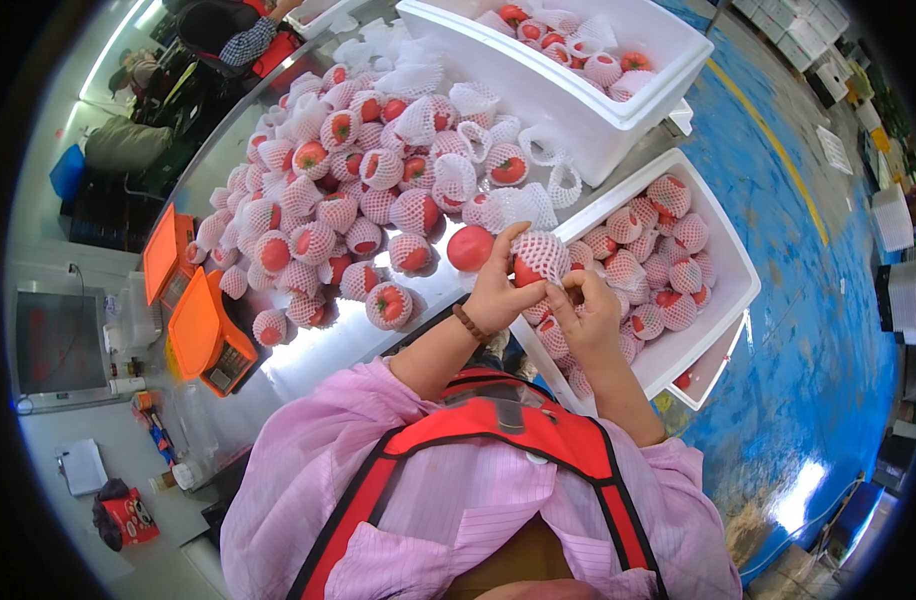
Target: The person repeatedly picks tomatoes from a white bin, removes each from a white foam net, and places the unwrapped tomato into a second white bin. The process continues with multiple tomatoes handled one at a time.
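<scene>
My left hand (499, 289) grips a red tomato (528, 271) partly covered by a white foam net sleeve (544, 251). With thumb and forefinger, my right hand (589, 307) pinches the lower edge of that sleeve. Just left of my left hand lies a bare tomato (471, 248) on the metal table (300, 367). A large heap of net-sleeved tomatoes (338, 210) spreads over the table beyond. Under and beside my right hand stands a white foam box (735, 281) holding many sleeved tomatoes (657, 262).
A larger white foam box (518, 82) with tomatoes stands at the back. Loose foam sleeves (514, 206) lie before it. Two orange scales (203, 330) sit at the left table end. Another person's sleeve (248, 41) shows at upper left. Blue floor (803, 337) extends right.
</scene>
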Tool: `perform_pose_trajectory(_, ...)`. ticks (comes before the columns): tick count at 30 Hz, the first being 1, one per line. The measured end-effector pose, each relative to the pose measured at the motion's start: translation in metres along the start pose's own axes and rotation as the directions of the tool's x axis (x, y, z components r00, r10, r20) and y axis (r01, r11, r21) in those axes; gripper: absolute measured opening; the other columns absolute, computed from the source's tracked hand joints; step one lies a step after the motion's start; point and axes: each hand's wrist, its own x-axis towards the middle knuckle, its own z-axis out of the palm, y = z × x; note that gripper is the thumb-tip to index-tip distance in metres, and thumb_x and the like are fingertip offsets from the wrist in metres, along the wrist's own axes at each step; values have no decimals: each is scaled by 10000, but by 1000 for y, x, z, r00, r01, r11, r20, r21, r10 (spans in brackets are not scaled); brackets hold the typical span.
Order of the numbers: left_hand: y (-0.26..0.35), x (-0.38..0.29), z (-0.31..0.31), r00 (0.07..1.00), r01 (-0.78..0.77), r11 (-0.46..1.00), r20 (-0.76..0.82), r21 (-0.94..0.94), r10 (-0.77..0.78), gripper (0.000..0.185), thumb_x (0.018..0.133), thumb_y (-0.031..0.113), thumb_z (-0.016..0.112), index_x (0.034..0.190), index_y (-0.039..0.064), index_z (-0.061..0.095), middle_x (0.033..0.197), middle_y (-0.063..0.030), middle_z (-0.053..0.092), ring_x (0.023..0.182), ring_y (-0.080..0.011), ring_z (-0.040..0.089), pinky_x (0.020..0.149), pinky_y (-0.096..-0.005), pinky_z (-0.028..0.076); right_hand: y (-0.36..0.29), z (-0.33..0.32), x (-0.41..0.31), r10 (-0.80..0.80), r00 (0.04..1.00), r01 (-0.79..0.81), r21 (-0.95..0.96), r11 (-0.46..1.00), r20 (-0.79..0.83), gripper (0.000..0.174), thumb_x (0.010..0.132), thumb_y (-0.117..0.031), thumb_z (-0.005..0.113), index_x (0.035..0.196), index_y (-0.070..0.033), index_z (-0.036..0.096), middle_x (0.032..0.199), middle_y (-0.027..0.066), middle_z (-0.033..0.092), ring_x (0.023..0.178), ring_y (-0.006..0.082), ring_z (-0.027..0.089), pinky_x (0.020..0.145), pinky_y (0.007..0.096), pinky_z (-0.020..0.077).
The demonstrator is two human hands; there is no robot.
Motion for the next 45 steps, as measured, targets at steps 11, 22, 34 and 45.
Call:
perform_pose_trajectory(11, -1, -1, -36, 973, 126, 459, 21, -879, -228, 560, 942, 488, 467, 1357, 112, 459, 1305, -94, 564, 1201, -277, 558, 1031, -462, 458, 4, 35, -16, -185, 960, 208, -93, 974, 210, 197, 731, -10, 657, 910, -52, 585, 841, 125, 581, 796, 330, 592, 690, 418, 476)
perform_pose_trajectory(22, 55, -8, -337, 482, -759, 533, -873, -374, 74, 444, 859, 298, 601, 1201, 16, 582, 1180, -157, 633, 1104, -363, 600, 959, -558, 501, 176, -52, -77, 447, 830, -215, -548, 808, 333, 254, 798, -195, 672, 1009, -55, 647, 922, 139, 675, 871, 317, 659, 771, 420, 518)
perform_pose_trajectory(34, 25, 3, -128, 854, 184, 960, -449, -209, -261, 289, 943, 226, 571, 1169, 46, 580, 1007, -65, 650, 777, -148, 605, 698, -280, 499, 242, -82, -56, 469, 882, -409, -575, 709, -48, 572, 738, -226, 719, 1243, -20, 548, 1199, 201, 594, 1137, 345, 558, 969, 402, 452)
perform_pose_trajectory(45, -24, -15, -43, 844, 537, 834, 102, -131, -527, 260, 969, 166, 569, 1218, 92, 570, 1144, -27, 633, 974, -97, 627, 809, -221, 485, 228, -23, 17, 627, 767, -199, -878, 435, 136, 818, 688, -293, 784, 1406, -164, 415, 1292, 211, 495, 1137, 380, 555, 946, 458, 484)
